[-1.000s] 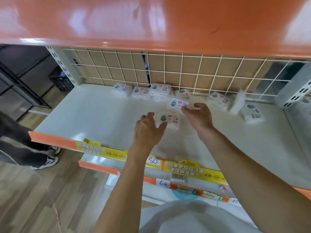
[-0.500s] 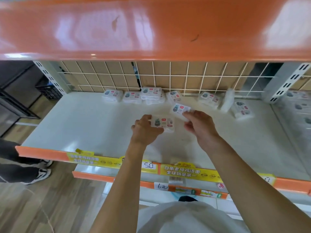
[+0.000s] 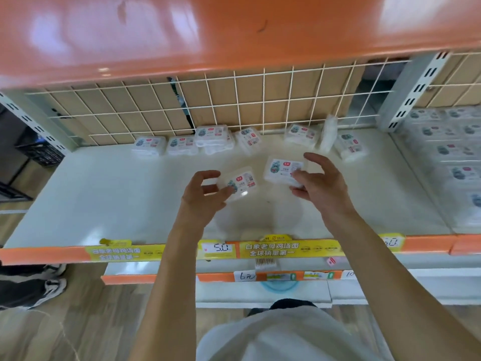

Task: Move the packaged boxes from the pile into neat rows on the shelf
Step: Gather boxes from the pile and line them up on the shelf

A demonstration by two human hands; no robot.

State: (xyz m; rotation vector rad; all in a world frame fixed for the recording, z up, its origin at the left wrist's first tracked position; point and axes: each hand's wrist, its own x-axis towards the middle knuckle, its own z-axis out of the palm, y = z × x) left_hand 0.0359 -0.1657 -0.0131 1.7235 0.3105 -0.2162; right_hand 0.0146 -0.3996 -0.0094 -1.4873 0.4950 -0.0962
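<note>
- We are holding one packaged box in each hand above the middle of the pale shelf (image 3: 104,194); a second ago the left hand was only reaching for its box, which was lying on the shelf, so both boxes are now up and ready to be placed.
- Our left hand (image 3: 205,194) is gripping the left box (image 3: 238,182) by its near-left corner, fingers curled round the edge; the box is sitting at two o'clock from the palm, tilted.
- Our right hand (image 3: 318,185) is pinching the right box (image 3: 285,170) at its right end, the index finger lifted clear above it; the box is lying at ten o'clock from the palm.
- The two boxes are hanging near each other, not touching.
- At twelve o'clock, along the wire grid (image 3: 260,100), the back row of boxes (image 3: 182,144) is running left to right, loosely spaced, one box stacked on another and one standing on edge.
- We are judging the next step to be setting these two down in line with that row.
- At three o'clock, the neighbouring bay (image 3: 447,157) is showing boxes already laid in tidy rows.
</note>
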